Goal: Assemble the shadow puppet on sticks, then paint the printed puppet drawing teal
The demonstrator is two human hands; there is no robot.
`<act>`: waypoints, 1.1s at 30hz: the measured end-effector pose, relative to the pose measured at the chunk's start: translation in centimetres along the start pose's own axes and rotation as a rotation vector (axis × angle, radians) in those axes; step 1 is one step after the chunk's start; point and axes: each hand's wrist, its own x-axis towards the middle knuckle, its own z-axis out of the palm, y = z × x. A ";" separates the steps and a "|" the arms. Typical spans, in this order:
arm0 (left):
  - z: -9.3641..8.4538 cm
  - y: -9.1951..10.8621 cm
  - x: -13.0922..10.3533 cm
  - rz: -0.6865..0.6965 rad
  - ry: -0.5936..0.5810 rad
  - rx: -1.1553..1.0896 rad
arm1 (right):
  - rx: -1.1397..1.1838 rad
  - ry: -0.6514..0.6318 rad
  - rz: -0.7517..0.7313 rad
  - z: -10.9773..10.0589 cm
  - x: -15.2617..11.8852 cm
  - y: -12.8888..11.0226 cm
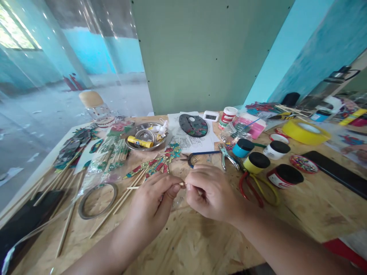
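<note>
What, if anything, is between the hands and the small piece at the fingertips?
Nothing visible. The left hand pinches the small piece directly, and the right hand's fingertips are right beside it. The pliers lie beyond, not in between.

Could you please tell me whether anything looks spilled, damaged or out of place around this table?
Nothing on the table looks clearly spilled or broken. The one oddity is beyond its left edge: pale scraps, apparently paper, lie loose on the floor, as though dropped.
</note>
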 end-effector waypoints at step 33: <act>0.2 -0.2 0.0 0.037 -0.002 0.008 | 0.026 -0.007 -0.034 -0.1 0.0 0.2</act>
